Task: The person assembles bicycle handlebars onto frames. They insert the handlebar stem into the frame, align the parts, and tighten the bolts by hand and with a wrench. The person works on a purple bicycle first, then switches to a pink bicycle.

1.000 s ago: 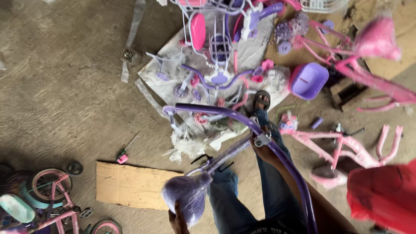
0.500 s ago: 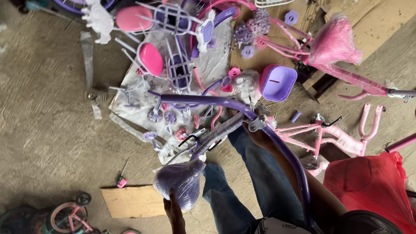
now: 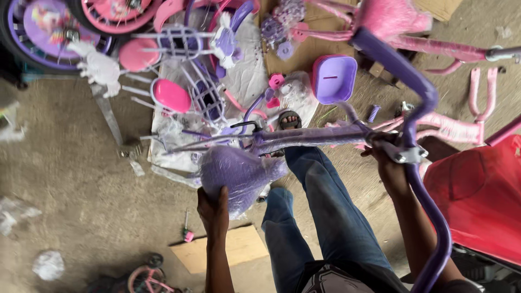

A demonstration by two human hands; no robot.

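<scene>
I hold a purple children's bicycle frame [image 3: 315, 137] up over my knees. My left hand [image 3: 214, 209] grips the underside of its saddle [image 3: 239, 171], which is wrapped in clear plastic. My right hand [image 3: 386, 163] is closed around the frame where a metal clamp [image 3: 408, 154] meets the curved purple tube [image 3: 429, 217]. That tube sweeps from the upper right down past my right arm. My legs in blue jeans [image 3: 320, 206] stretch out under the frame, one sandalled foot [image 3: 288, 119] resting on the parts sheet.
A white sheet [image 3: 247, 81] on the concrete floor holds pink seats, purple wire baskets and small parts. A purple plastic box [image 3: 334, 78], pink frames [image 3: 456, 127], a red seat [image 3: 477, 195], wheels [image 3: 49, 27], a cardboard piece [image 3: 222, 249] and a small screwdriver [image 3: 187, 230] lie around.
The view has swung closer and the purple frame has been raised toward the camera. Both hands keep their grips on saddle and frame.
</scene>
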